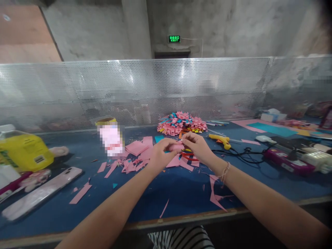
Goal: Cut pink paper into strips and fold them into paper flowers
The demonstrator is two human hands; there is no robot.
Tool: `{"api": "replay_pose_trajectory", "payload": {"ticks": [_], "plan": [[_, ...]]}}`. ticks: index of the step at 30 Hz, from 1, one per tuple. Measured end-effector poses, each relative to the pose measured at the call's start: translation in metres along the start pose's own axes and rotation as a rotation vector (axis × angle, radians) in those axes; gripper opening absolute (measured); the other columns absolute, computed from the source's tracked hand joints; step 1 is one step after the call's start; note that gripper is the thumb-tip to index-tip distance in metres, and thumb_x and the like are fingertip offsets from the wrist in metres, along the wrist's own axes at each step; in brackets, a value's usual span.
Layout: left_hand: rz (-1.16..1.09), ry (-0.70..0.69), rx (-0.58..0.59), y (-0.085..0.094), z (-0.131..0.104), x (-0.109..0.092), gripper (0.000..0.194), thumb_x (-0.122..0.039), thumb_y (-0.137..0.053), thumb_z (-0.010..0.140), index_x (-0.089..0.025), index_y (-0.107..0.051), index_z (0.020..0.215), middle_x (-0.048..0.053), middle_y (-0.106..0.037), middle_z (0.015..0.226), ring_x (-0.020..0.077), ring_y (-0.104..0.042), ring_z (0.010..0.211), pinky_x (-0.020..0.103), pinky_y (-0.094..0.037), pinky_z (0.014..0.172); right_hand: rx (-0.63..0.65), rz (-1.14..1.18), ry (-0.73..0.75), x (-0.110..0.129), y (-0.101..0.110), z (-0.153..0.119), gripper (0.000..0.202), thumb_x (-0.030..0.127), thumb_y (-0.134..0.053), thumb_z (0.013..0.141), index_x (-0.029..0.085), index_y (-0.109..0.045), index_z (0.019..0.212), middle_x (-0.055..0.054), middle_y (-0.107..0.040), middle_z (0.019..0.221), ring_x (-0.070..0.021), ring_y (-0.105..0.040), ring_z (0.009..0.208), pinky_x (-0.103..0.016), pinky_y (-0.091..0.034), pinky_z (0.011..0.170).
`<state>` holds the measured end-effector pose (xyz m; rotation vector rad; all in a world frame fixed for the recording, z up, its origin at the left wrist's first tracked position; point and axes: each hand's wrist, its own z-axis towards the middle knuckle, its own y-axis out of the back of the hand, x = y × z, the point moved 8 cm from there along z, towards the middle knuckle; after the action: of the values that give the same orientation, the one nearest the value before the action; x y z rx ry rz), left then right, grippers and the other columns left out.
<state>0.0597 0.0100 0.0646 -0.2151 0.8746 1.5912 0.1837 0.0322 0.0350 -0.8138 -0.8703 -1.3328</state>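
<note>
Both hands meet over the blue table, a little right of the middle. My left hand [164, 151] is closed around a small pink paper piece [177, 146]. The fingertips of my right hand [195, 144] are pinched at that piece's upper right edge, touching it. Pink paper scraps [137, 148] lie loose to the left of the hands and beneath them. Just behind them rises a heap of pink, blue and yellow fringed paper [180, 123]. A yellow glue gun [220, 141] rests to the right of my right hand.
A propped phone [111, 140] with a lit screen stands left of the scraps. Farther left are a yellow bottle [28, 152] and a pink phone [43, 192]. Purple power strips [289, 162] and black cables lie right. A perforated metal screen [145, 90] closes the back.
</note>
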Motion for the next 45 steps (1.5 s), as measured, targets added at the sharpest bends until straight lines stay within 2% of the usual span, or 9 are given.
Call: {"api": "replay_pose_trajectory", "payload": {"ticks": [5, 11, 17, 22, 28, 32, 39, 45], "plan": [[0.205, -0.148, -0.033, 0.003, 0.001, -0.011, 0.012, -0.026, -0.061, 0.064, -0.017, -0.058, 0.073, 0.004, -0.06, 0.075, 0.0145, -0.053, 0.076, 0.03, -0.043, 0.07, 0.041, -0.089, 0.024, 0.004, -0.004, -0.001, 0.008, 0.027, -0.055, 0.069, 0.02, -0.051, 0.07, 0.003, -0.052, 0.059, -0.0092, -0.051, 0.054, -0.023, -0.046, 0.054], [0.222, -0.164, -0.005, 0.0, 0.0, -0.008, 0.01, -0.026, -0.06, 0.066, -0.017, -0.056, 0.067, 0.003, -0.058, 0.073, 0.0134, -0.052, 0.073, 0.028, -0.043, 0.067, 0.09, -0.092, 0.03, 0.004, -0.009, -0.002, 0.009, 0.027, -0.056, 0.068, 0.019, -0.051, 0.07, 0.002, -0.055, 0.066, -0.01, -0.053, 0.059, -0.025, -0.046, 0.058], [0.23, -0.112, 0.052, -0.002, 0.002, -0.003, 0.01, -0.025, -0.056, 0.07, -0.017, -0.056, 0.064, 0.003, -0.057, 0.074, 0.013, -0.052, 0.076, 0.027, -0.041, 0.071, 0.093, -0.026, 0.005, 0.0, -0.01, -0.001, 0.011, 0.026, -0.06, 0.065, 0.019, -0.053, 0.067, 0.003, -0.055, 0.061, -0.0091, -0.052, 0.056, -0.024, -0.045, 0.057], [0.123, -0.042, 0.078, -0.002, 0.003, 0.001, 0.012, -0.025, -0.054, 0.071, -0.017, -0.055, 0.062, 0.002, -0.057, 0.074, 0.0127, -0.052, 0.076, 0.025, -0.041, 0.07, 0.08, 0.04, -0.045, -0.003, -0.011, 0.0, 0.013, 0.027, -0.062, 0.062, 0.018, -0.054, 0.065, 0.003, -0.054, 0.058, -0.0092, -0.053, 0.053, -0.025, -0.046, 0.056], [-0.121, 0.176, 0.023, -0.002, 0.0, 0.022, 0.012, -0.027, -0.057, 0.067, -0.016, -0.054, 0.065, 0.003, -0.057, 0.074, 0.0126, -0.053, 0.071, 0.025, -0.043, 0.065, 0.061, -0.006, -0.022, -0.001, -0.009, -0.001, 0.011, 0.025, -0.061, 0.062, 0.019, -0.054, 0.066, 0.003, -0.056, 0.057, -0.0097, -0.054, 0.053, -0.025, -0.046, 0.055], [-0.246, 0.268, 0.009, -0.005, -0.002, 0.03, 0.014, -0.028, -0.059, 0.065, -0.015, -0.055, 0.066, 0.002, -0.057, 0.068, 0.0112, -0.053, 0.064, 0.024, -0.043, 0.061, 0.066, -0.05, 0.006, 0.0, -0.009, -0.002, 0.008, 0.023, -0.058, 0.064, 0.018, -0.053, 0.069, 0.002, -0.057, 0.06, -0.0101, -0.055, 0.054, -0.025, -0.045, 0.055], [-0.305, 0.327, -0.067, -0.003, -0.004, 0.029, 0.015, -0.028, -0.059, 0.065, -0.014, -0.055, 0.062, -0.001, -0.053, 0.057, 0.0085, -0.048, 0.055, 0.022, -0.04, 0.056, 0.006, -0.15, 0.037, 0.005, -0.008, -0.004, 0.005, 0.021, -0.055, 0.066, 0.018, -0.053, 0.07, 0.002, -0.056, 0.061, -0.0092, -0.052, 0.055, -0.023, -0.042, 0.053], [-0.28, 0.345, -0.11, -0.001, -0.004, 0.031, 0.017, -0.03, -0.058, 0.065, -0.014, -0.054, 0.062, -0.002, -0.052, 0.056, 0.0078, -0.046, 0.053, 0.022, -0.038, 0.054, 0.031, -0.134, 0.07, 0.006, -0.012, -0.004, 0.005, 0.021, -0.055, 0.066, 0.018, -0.052, 0.069, 0.002, -0.054, 0.061, -0.0088, -0.052, 0.056, -0.023, -0.044, 0.055]]}}
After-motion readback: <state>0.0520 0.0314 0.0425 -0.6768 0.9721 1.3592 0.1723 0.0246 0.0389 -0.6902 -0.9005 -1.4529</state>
